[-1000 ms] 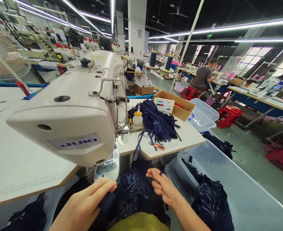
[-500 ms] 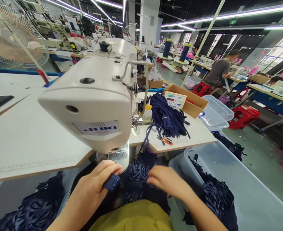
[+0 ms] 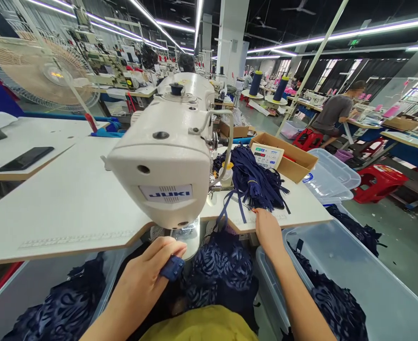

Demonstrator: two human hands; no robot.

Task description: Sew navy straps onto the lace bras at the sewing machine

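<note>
My left hand (image 3: 148, 274) is closed, pinching a small navy fabric piece (image 3: 172, 268) just below the head of a white JUKI sewing machine (image 3: 166, 156). Navy lace fabric (image 3: 219, 270) is bunched in my lap between my arms. My right hand (image 3: 268, 229) reaches to the table's front edge, fingers curled at the small orange snips lying there, which it now covers. A heap of navy straps (image 3: 255, 180) lies on the table just beyond that hand.
A clear bin (image 3: 358, 279) with navy fabric stands at my right, another bin (image 3: 49, 303) at my left. A cardboard box (image 3: 287, 156) with a control panel (image 3: 267, 155) sits behind the straps. A phone (image 3: 26, 158) and a fan (image 3: 40, 71) are at left. A person (image 3: 333, 113) sits far right.
My right hand left the lace in my lap and moved up and right to the table edge by the snips. My left hand keeps its pinch on the navy piece.
</note>
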